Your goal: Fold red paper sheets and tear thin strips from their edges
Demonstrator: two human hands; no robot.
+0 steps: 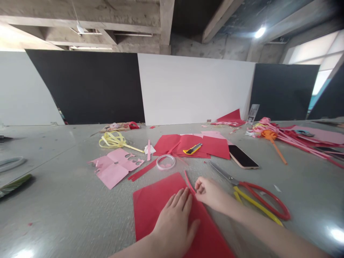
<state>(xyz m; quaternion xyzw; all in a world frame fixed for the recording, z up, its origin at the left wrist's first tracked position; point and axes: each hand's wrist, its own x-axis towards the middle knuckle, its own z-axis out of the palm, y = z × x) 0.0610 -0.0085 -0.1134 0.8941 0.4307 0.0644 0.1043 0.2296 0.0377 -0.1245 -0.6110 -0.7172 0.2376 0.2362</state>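
A large red paper sheet (153, 204) lies on the grey table in front of me. My left hand (176, 218) rests flat on it, fingers stretched toward its upper right edge and thumb apart. At that edge, my right hand (205, 191) is closed in a pinch on a narrow red strip (189, 181), whose far end sticks out beyond the fingers. Scissors (252, 193) with red handles lie right of my right hand, next to a yellow strip (259, 207). A roll of tape (166, 162) sits just beyond the sheet.
Farther back are red papers (217, 146), a yellow cutter (192, 148) and a phone (243, 157). Cut pink paper (116, 166) and a yellow ribbon flower (114, 139) lie left. Paper flowers (268, 130) are at the right. White and black panels (196, 89) stand behind the table.
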